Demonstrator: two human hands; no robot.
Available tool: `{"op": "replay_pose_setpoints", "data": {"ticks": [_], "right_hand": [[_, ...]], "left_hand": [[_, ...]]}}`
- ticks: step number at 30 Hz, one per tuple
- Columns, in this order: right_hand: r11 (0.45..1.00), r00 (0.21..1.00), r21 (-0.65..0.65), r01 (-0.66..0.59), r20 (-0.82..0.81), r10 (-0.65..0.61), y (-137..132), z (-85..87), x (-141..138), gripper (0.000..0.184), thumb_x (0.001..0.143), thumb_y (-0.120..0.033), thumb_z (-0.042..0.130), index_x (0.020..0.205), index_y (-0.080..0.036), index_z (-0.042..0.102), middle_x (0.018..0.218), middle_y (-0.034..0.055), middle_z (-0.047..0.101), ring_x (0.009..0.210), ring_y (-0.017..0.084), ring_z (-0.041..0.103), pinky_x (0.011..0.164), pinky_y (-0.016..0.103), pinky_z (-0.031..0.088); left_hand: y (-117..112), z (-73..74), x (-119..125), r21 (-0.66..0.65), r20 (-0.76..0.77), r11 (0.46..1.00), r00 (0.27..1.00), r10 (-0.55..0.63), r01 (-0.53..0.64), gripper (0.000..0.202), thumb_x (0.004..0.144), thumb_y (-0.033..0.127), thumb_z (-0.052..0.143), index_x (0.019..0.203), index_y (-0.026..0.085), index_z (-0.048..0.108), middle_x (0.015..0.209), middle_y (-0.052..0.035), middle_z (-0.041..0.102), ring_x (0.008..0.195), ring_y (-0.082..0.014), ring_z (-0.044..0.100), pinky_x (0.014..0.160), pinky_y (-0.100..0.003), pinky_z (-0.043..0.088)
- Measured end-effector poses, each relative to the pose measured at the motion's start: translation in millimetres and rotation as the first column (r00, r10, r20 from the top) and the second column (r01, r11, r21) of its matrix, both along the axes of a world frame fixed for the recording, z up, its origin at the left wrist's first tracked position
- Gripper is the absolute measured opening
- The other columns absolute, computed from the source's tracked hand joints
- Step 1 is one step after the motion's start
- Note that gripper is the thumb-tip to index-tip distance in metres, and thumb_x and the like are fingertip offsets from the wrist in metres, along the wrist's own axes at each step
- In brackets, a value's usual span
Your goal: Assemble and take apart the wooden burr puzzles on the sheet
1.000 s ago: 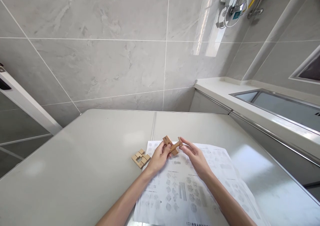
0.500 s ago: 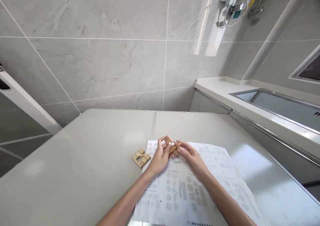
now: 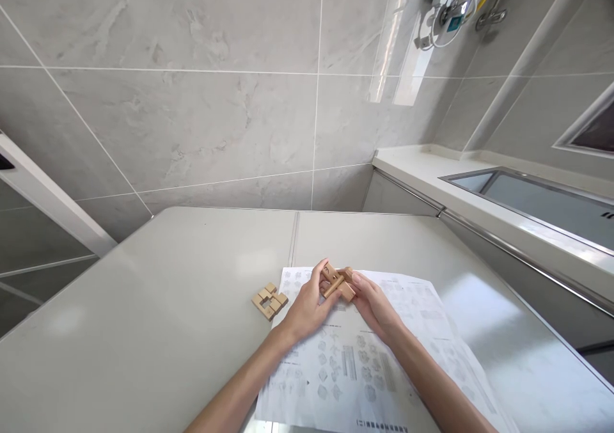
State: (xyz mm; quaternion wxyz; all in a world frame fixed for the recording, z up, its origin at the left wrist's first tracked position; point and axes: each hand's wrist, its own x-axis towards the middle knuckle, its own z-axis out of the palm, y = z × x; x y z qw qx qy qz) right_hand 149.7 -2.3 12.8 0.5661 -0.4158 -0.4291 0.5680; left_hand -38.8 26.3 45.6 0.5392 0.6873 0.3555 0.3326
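Several notched wooden puzzle pieces (image 3: 338, 282) are fitted together between my hands, just above the paper. My left hand (image 3: 309, 305) is closed on their left side, with its thumb along the lower edge and fingers around a piece that bears a dark mark. On the right side, my right hand (image 3: 377, 299) grips the same pieces between thumb and fingers. My fingers hide parts of the joints. Left of my left hand, more wooden puzzle pieces (image 3: 263, 300) lie on the table, grouped around a small gap.
A printed instruction sheet (image 3: 355, 362) with small diagrams lies beneath my hands on the pale folding table (image 3: 167, 330). A counter (image 3: 407, 162) with an inset sink (image 3: 537, 203) runs along the right. Ahead stands a tiled wall (image 3: 230, 126).
The pieces in my hands have been turned and now sit closer together. My left fingers have shifted up around the marked piece. The pieces on the table stay put.
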Motion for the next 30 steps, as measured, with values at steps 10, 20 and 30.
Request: {"op": "replay_pose_setpoints", "data": {"ticks": [10, 20, 30], "right_hand": [[0.999, 1.0, -0.031, -0.02, 0.019, 0.021, -3, 2.1, -4, 0.055, 0.094, -0.068, 0.07, 0.126, -0.025, 0.078, 0.118, 0.0112, 0.082, 0.113, 0.038, 0.075, 0.101, 0.053, 0.059], [0.999, 0.998, -0.05, -0.005, 0.058, 0.008, -7, 0.7, -6, 0.047, 0.09, -0.066, 0.076, 0.12, -0.029, 0.079, 0.134, 0.0092, 0.077, 0.127, 0.038, 0.069, 0.112, 0.052, 0.053], [0.987, 0.983, -0.083, -0.135, 0.11, 0.144, -14, 18.1, -7, 0.055, 0.087, -0.062, 0.082, 0.129, -0.027, 0.077, 0.135, 0.0115, 0.077, 0.134, 0.041, 0.064, 0.117, 0.056, 0.047]], "left_hand": [[-7, -11.4, 6, 0.039, -0.033, 0.999, 0.999, 0.01, -0.008, 0.106, 0.088, 0.041, 0.085, 0.171, 0.032, 0.019, 0.146, -0.0135, 0.064, 0.129, -0.0336, 0.063, 0.109, -0.047, 0.048], [-5, -21.4, 10, 0.265, -0.124, 0.944, 0.964, 0.234, -0.195, 0.09, 0.081, 0.033, 0.085, 0.16, 0.031, 0.04, 0.137, -0.0091, 0.066, 0.118, -0.0324, 0.067, 0.096, -0.043, 0.053], [-1, -19.1, 5, 0.398, -0.178, 0.902, 0.95, 0.256, -0.169, 0.093, 0.077, 0.027, 0.081, 0.159, 0.032, 0.037, 0.131, -0.0069, 0.065, 0.108, -0.0286, 0.068, 0.089, -0.043, 0.057]]}}
